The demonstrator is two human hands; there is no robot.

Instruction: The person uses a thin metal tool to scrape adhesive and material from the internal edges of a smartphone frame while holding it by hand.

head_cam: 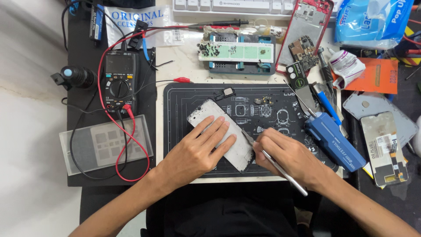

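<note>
- Head view: left hand [197, 149] pressed flat, fingers spread, on a silver phone frame [206, 115] lying slanted on the black work mat [184, 94], near its front edge.
- Right hand [287, 156] closed in a pen-like grip around a thin metal tool [287, 176], tip set at the frame's right long edge.
- Judged best: tool kept at a shallow angle, tip worked along the seam in short, light strokes rather than levered hard.
- Also judged wise: steady downward pressure from the left palm to stop the frame sliding on the mat.
- Both forearms reaching in from the bottom, wrists low, right wrist resting near the mat's front edge.
- Nearby: blue tool case [335, 140] right of the right hand, multimeter [119, 81] with red leads off to the left.
</note>
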